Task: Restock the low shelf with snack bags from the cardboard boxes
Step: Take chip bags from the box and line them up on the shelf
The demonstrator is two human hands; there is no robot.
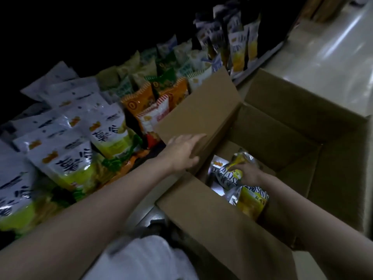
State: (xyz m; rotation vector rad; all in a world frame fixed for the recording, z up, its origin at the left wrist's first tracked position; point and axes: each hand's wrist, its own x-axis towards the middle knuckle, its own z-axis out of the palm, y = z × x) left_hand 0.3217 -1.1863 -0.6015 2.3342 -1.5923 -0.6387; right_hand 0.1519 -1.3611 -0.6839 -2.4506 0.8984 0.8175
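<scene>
**Reaching into the open box, left hand on the flap**

Looking down, I see a white-clothed knee [141, 257] nearest the camera, both bare forearms stretching forward over it. My right hand [249, 174] is down inside the open cardboard box [214, 219], fingers curled around a yellow-and-silver snack bag [229, 174]; more bags of the same kind [252, 201] lie under and beside it in the box. My left hand [182, 152] rests on the box's raised left flap [201, 112], fingers mostly straight along its edge, thumb wrapped onto the inner face, not carrying anything. Left of the box, on the low shelf [145, 156], white-and-green bags [66, 162] stand in rows, nearest ones blurred. Beyond them orange bags [139, 100], then green and pale bags [165, 65]. Farthest back, tall white-and-yellow bags [238, 43] stand upright. Glossy pale floor [323, 45] to the right.
</scene>
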